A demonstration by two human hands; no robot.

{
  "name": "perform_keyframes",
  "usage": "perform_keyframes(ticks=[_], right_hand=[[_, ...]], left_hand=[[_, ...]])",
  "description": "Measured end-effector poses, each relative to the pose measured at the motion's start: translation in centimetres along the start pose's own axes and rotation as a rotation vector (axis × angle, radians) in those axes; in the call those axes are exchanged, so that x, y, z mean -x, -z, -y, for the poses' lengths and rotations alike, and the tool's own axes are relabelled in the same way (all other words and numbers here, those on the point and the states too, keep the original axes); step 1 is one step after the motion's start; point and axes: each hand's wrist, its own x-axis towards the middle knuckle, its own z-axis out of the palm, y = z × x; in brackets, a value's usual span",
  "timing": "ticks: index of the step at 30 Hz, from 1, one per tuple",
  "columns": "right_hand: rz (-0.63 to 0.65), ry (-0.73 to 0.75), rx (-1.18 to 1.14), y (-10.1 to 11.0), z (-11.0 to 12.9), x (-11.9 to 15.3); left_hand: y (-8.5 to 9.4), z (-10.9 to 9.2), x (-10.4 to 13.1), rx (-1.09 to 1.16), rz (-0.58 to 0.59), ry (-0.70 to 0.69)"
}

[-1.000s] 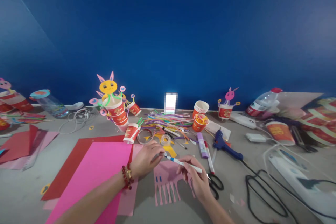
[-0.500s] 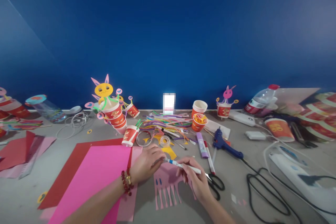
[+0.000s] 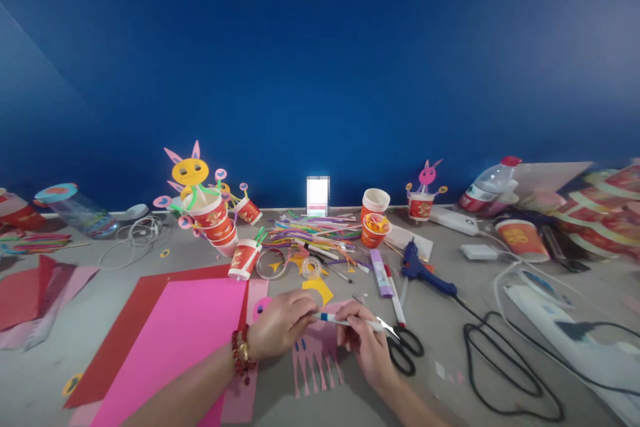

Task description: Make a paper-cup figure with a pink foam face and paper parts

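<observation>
A white marker with a blue band lies level between my two hands. My left hand, wearing a red bead bracelet, has its fingers closed at the marker's left end; the very tip is hidden there. Farther along the barrel, my right hand is closed round it. Below them lies a pink paper strip cut into a fringe, with small blue marks at its left. A round pink paper piece with a dark spot peeks out beside my left wrist.
Pink sheets and red sheets lie at the left. Scissors, a glue stick and a blue glue gun with a looped cord lie right. Paper cups and scattered coloured sticks stretch along the back.
My hands have moved slightly lower, and the left fingers now sit closer round the marker's end. The round pink piece has come into sight beside my left hand. The whole view has shifted slightly.
</observation>
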Motion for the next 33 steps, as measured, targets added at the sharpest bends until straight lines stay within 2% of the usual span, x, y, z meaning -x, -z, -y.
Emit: perform_keyframes(ticks=[8, 13, 16, 18, 21, 23, 26, 29, 33], right_hand=[[-0.027, 0.035, 0.034, 0.1, 0.1, 0.6], [0.022, 0.015, 0.096, -0.2, 0.7, 0.2], [0.027, 0.004, 0.074, -0.2, 1.3, -0.4], [-0.053, 0.065, 0.074, 0.3, 1.7, -0.7], [-0.281, 0.227, 0.139, 1.7, 2.7, -1.3], [-0.400, 0.295, 0.166, 2.6, 3.5, -1.6], [-0.460, 0.352, 0.215, 3.9, 4.7, -1.7], [-0.350, 0.336, 0.432, 5.6, 5.8, -0.9], [-0.100, 0.262, 0.984, 8.4, 6.6, 1.6]], left_hand=[[-0.4, -0.8, 0.2, 0.010, -0.039, -0.013], [-0.5, 0.0, 0.3, 0.023, -0.066, 0.049], [0.4, 0.8, 0.3, 0.040, -0.099, 0.072], [1.4, 1.3, 0.3, -0.023, -0.133, 0.067], [2.4, 2.0, 0.0, -0.224, -0.169, 0.082], [2.3, 2.2, -0.4, -0.344, -0.149, 0.101], [1.0, 2.4, -1.3, -0.498, -0.077, 0.131], [-0.5, 2.6, -2.4, -0.550, -0.047, 0.138], [-1.1, 2.8, -2.7, -0.540, -0.032, 0.127]])
